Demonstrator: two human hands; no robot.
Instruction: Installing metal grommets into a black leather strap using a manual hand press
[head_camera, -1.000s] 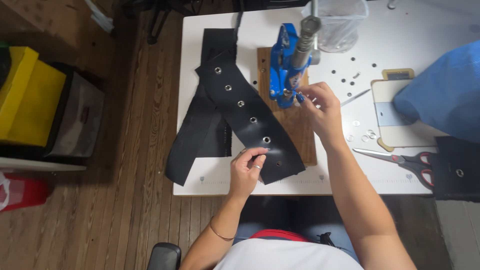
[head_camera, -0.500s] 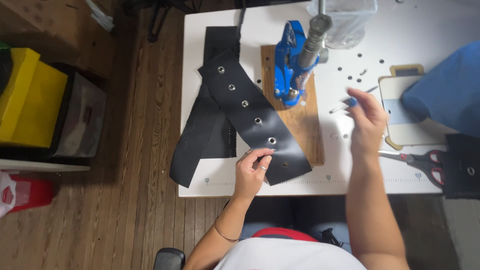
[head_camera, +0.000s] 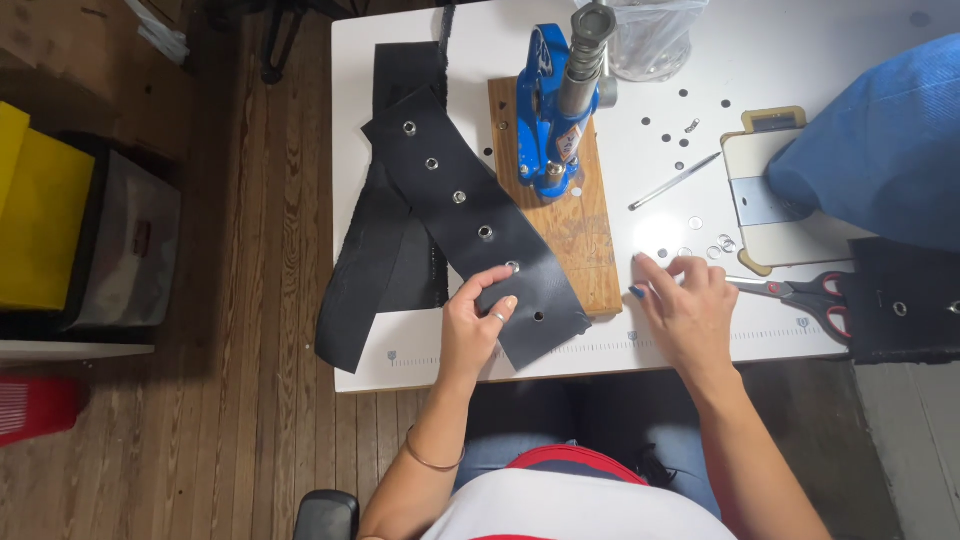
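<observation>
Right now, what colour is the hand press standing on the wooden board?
Blue hand press, clearest in the head view.

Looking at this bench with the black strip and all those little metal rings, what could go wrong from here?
The loose metal rings lie scattered on the white table; the right hand reaching among them could flick some to the floor. The black strip overhangs the table edge, pinned only by the left hand, so it might slide off. The scissors lie close beside the right hand and could catch it.

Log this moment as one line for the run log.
left hand: pinching black fabric strip | right hand: fingertips on white table near loose eyelets | blue press: untouched
</observation>
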